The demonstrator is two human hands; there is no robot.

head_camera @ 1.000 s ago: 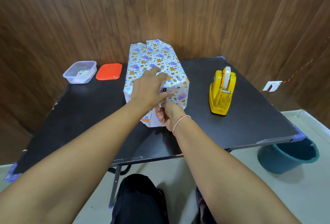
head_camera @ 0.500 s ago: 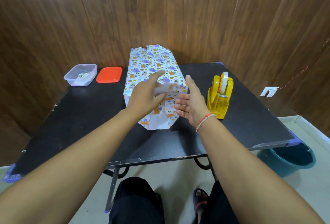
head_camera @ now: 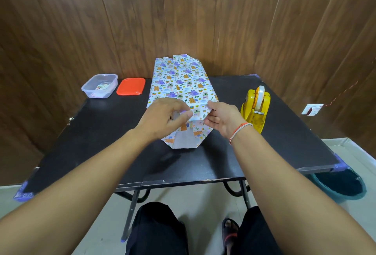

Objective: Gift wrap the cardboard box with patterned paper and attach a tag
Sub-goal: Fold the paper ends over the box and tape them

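The box (head_camera: 181,84), already covered in patterned paper (head_camera: 188,92), is lying at the middle of the tabletop (head_camera: 97,132), its long axis running straight away from the person. The near end is being worked: the loose flap (head_camera: 184,139) is lying flat on the tabletop, pointing toward the person.

The left hand (head_camera: 162,119) is being held over the near left corner, fingers curled, pinching the paper. The right hand (head_camera: 222,119) is being held at the near right corner, thumb and fingers pinching the side fold. Both hands are equally near the flap; the right is nearer the tape dispenser (head_camera: 255,105), which is standing just right of the box.

Counted: one box, one dispenser, one clear tub (head_camera: 99,86), one red lid (head_camera: 131,86). Whether a tag is lying in the tub cannot be told.
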